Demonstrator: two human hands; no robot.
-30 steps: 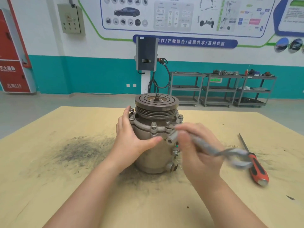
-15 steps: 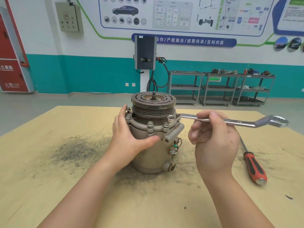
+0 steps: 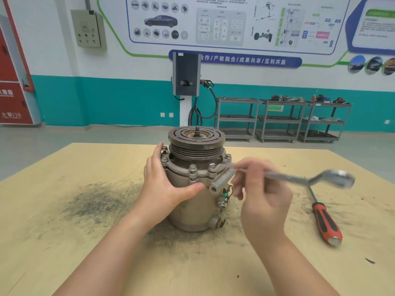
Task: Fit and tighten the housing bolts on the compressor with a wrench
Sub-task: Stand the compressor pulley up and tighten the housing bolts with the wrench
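A grey metal compressor (image 3: 193,212) stands upright on the wooden table (image 3: 64,242), its grooved pulley on top. Several housing bolts (image 3: 192,167) stick up from the flange ring. My left hand (image 3: 162,186) grips the compressor's left side, thumb across the front. My right hand (image 3: 263,197) holds a silver ring wrench (image 3: 299,178) by its shaft. The wrench's near ring end sits on a front-right flange bolt (image 3: 211,167), and its far ring end points right, blurred.
A screwdriver (image 3: 324,221) with a red and black handle lies on the table to the right. Dark metal dust (image 3: 96,201) covers the table to the left of the compressor. Shelving carts (image 3: 277,120) and a charging post (image 3: 186,77) stand by the far wall.
The wrench has swung from the back-right bolt to a front-right flange bolt, its handle now lower. My right hand moved with it. My left hand stays on the compressor.
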